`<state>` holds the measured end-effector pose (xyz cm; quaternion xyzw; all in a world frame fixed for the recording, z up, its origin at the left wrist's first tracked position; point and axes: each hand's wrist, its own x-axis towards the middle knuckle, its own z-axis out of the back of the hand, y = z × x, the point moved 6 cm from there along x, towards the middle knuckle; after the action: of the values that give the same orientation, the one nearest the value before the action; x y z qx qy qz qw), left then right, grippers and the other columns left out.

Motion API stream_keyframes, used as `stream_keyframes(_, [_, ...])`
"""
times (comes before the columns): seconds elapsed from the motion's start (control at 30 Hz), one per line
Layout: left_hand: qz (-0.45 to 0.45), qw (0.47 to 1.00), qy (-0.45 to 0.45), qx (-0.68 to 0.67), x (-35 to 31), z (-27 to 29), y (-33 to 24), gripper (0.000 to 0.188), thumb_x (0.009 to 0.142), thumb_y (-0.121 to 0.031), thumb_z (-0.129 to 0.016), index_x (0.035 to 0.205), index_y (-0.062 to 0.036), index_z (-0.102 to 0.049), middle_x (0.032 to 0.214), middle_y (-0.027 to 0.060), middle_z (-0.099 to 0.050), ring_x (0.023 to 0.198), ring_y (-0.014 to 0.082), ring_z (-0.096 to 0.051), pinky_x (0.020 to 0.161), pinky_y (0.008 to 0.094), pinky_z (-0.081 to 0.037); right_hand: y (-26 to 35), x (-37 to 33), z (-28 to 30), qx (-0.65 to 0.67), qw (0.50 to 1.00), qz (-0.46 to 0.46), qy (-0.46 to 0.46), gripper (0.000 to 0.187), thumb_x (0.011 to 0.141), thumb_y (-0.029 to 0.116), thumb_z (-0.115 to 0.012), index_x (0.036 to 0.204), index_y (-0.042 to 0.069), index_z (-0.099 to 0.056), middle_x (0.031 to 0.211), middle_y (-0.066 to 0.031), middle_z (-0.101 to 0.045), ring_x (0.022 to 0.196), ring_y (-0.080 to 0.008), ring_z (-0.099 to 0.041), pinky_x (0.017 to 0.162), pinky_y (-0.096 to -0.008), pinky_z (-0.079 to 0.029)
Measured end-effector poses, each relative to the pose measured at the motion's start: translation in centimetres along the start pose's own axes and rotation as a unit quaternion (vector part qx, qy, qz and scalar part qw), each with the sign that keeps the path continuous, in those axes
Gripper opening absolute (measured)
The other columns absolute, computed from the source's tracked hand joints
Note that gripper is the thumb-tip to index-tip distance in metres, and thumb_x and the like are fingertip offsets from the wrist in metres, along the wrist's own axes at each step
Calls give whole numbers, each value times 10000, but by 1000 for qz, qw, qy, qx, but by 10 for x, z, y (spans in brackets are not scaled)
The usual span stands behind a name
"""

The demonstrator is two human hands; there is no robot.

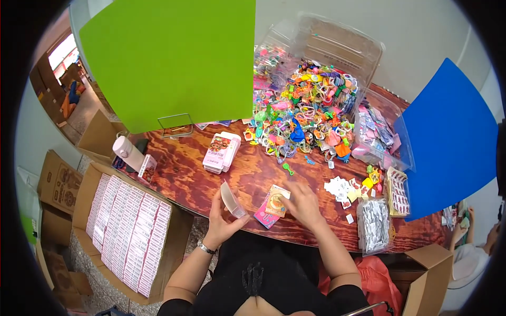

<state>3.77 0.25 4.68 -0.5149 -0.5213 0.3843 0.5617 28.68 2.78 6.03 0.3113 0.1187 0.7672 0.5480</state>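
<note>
A small white-and-pink box (231, 199) stands tilted in my left hand (221, 218), the fingers and thumb closed around its sides. My right hand (304, 205) is over the table with its fingers apart, at the right edge of a yellow-orange picture packet (275, 203). Whether the fingertips touch the packet is hard to tell. Partly under that packet lies a pink-and-blue packet (266, 218). Beyond my left hand, a stack of pink-and-white boxes (220, 152) sits on the brown wood-patterned table (184, 181).
A heap of colourful small toys (311, 113) covers the back. At right are a clear tub of packets (377, 131), loose white cards (341, 189) and a tray of white sachets (376, 226). A carton of pink-and-white boxes (129, 231) stands left, near a pink bottle (126, 151).
</note>
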Motion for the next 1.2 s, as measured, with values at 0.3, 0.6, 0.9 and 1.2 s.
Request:
stream_keyframes(0.3, [75,993,7,-95,25,21,43,929,770,64,-810,1508,-83,-266,1358,86,-484,1166,166,-559,950,338,-532,-24,11,-34,-63,983,-85,150,673,795,426,-809,1359,125,-601,1274,-105,-602,1207,-331,-572,949,-459,-515])
stream_keyframes(0.6, [18,993,45,105,60,26,75,834,763,-21,-855,1443,-26,-372,1303,101,-531,1211,185,-553,998,351,-503,-35,16,1,290,929,-226,-39,194,974,57,-655,1160,1,-644,983,-59,-699,883,-115,-659,769,-259,-532])
stream_keyframes(0.9, [-93,968,19,231,71,-3,31,767,700,-131,-864,1351,13,-486,1264,206,-551,1170,384,-534,999,458,-452,71,41,29,127,966,-28,-225,188,847,-61,-730,1020,7,-705,948,-125,-718,821,-217,-692,692,-322,-544])
stream_keyframes(1.2, [-196,928,-19,318,41,-7,10,807,695,-72,-839,1404,14,-463,1296,219,-536,1202,410,-502,1026,503,-408,120,25,10,-103,966,132,-197,348,749,5,-738,1096,31,-725,945,-69,-735,777,-234,-675,662,-340,-542])
